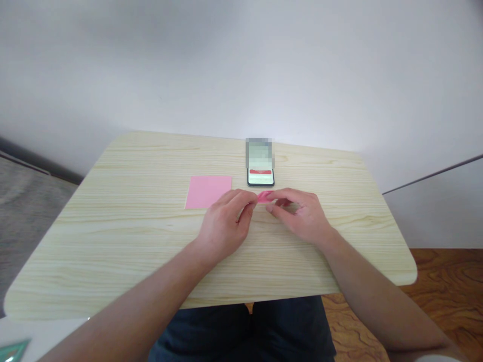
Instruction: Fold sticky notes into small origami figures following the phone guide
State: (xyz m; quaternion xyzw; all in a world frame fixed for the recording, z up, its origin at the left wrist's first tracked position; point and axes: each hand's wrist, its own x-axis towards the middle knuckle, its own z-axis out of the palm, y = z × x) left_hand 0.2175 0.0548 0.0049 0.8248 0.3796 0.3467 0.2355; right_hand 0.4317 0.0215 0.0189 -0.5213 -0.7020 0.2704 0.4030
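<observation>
A small folded piece of pink paper (pixel 264 196) is between my hands over the middle of the table. My left hand (pixel 229 218) pinches its left end between thumb and fingers. On the other end, my right hand (pixel 300 211) has its fingertips against the paper, the thumb a little lower. Part of the paper is hidden behind the fingers. A flat square of lighter pink paper (pixel 206 190) lies to the left, its lower right corner covered by my left hand. Just beyond the folded paper lies a phone (pixel 260 177) with its screen lit.
The pale wood-grain table (pixel 124 226) has rounded corners and stands against a white wall (pixel 226 65). My legs in dark trousers (pixel 245 332) are under its near edge. A white surface with a green-edged item (pixel 15 350) is at the lower left.
</observation>
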